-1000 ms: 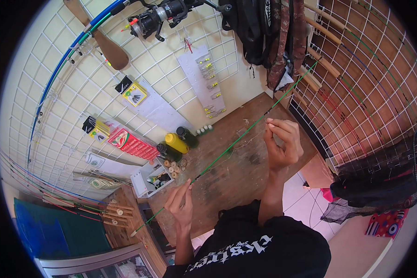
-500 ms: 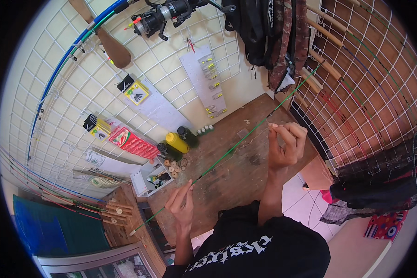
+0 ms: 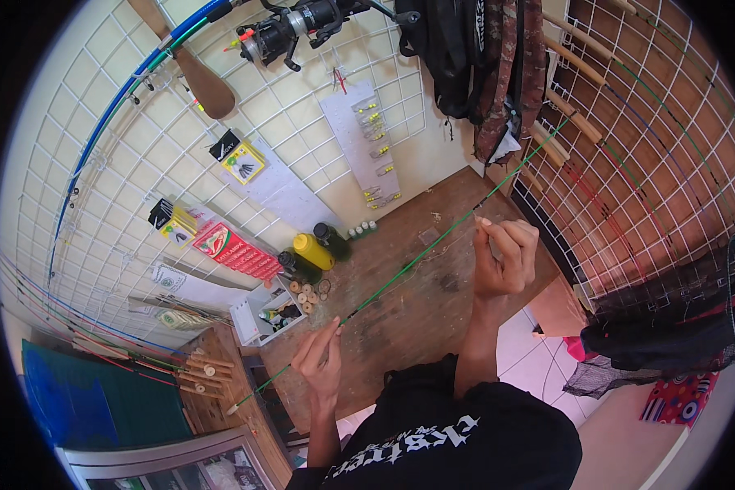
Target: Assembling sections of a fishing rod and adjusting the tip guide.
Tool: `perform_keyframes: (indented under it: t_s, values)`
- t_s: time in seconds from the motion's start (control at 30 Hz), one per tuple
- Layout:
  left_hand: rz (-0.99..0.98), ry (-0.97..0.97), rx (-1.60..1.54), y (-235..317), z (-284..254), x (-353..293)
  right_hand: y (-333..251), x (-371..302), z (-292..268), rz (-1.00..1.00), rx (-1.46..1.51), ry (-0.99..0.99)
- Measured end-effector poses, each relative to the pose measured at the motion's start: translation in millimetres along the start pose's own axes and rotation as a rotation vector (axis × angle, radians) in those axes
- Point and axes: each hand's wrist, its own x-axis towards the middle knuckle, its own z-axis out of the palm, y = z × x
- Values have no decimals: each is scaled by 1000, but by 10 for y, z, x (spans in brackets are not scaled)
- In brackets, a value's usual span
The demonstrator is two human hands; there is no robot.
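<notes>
A thin green fishing rod blank (image 3: 408, 265) with dark bands runs slantwise in front of me, from lower left to upper right. My left hand (image 3: 320, 359) pinches it near a dark band, between thumb and fingertips. My right hand (image 3: 506, 257) is raised beside the rod's farther dark band, thumb and forefinger pressed together and the other fingers curled. Whatever sits in that pinch is too small to make out. The rod's pale lower end (image 3: 233, 409) sticks out past my left hand.
Below lies a worn wooden table (image 3: 376, 343). Along its back edge stand a yellow bottle (image 3: 312, 251), dark bottles, cork rings (image 3: 306, 298) and a white box (image 3: 245, 318). A white wire grid (image 3: 294, 122) carries tackle and a reel (image 3: 290, 33). More rods (image 3: 580, 114) hang at right.
Both hands keep nearly the same pose. The rod's far end has shifted very slightly to the right, and my right hand's fingers have moved a little.
</notes>
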Motion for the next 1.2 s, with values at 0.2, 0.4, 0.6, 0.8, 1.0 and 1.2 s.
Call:
perform_keyframes:
  t_s: [0.2, 0.4, 0.6, 0.8, 1.0, 1.2]
  values:
    - [-10, -17, 4, 28, -18, 1, 5, -2, -4, 6, -21, 36]
    - [-5, -10, -6, 13, -9, -10, -6, -1, -17, -7, -25, 47]
    - [-37, -40, 1, 40, -26, -9, 7, -3, -6, -10, -26, 38]
    - [11, -3, -15, 1, 0, -12, 12, -23, -11, 8, -36, 34]
    - [-26, 9, -34, -30, 3, -22, 26, -34, -3, 32, -53, 34]
    - [-14, 12, -6, -40, -3, -12, 51, -37, 5, 54, -62, 12]
